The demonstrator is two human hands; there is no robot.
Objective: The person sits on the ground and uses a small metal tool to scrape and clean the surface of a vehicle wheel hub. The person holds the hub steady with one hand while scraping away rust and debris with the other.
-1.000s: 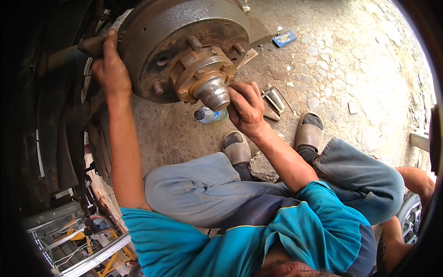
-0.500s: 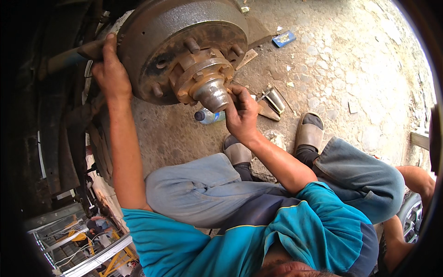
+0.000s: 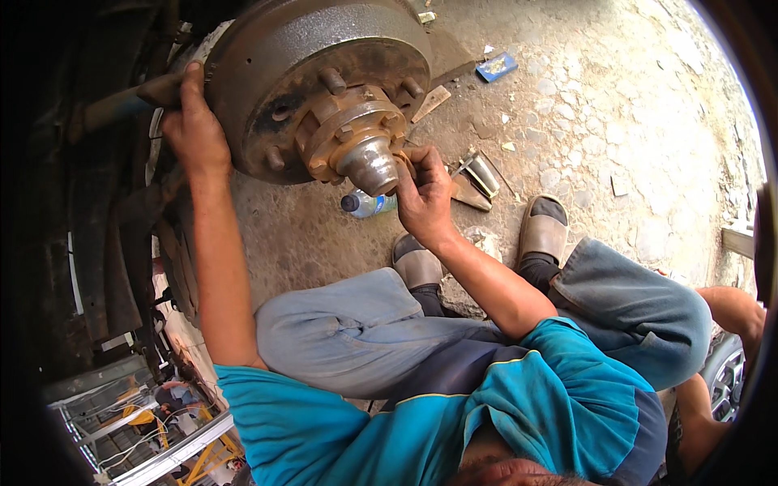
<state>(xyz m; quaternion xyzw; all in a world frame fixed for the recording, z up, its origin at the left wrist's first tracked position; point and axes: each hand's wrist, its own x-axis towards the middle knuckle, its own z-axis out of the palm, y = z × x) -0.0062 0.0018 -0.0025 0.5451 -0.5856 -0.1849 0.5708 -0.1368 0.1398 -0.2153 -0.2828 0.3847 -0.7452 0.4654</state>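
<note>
A rusty brake drum (image 3: 279, 69) fills the upper middle, its studs sticking out toward me. From its face juts a brown hub (image 3: 352, 125) tipped with a silver metal cap (image 3: 371, 164). My left hand (image 3: 197, 138) is wrapped on the drum's left edge, most of its fingers hidden behind. Close by the cap's right side, my right hand (image 3: 427, 198) is closed in a pinch, thumb near the cap and fingers curled. A small brownish edge shows between them, too hidden to name.
A plastic bottle (image 3: 366, 203) lies beneath the hub. Metal pieces (image 3: 482, 172), a wooden strip (image 3: 431, 103) and a blue box (image 3: 496, 67) lie on the stone ground. Dark vehicle parts (image 3: 89, 202) line the left. Another person's arm (image 3: 733, 314) and a wheel (image 3: 724, 374) are at right.
The fingers of my right hand have curled in more beside the hub, with small movement. My left hand keeps its place on the drum.
</note>
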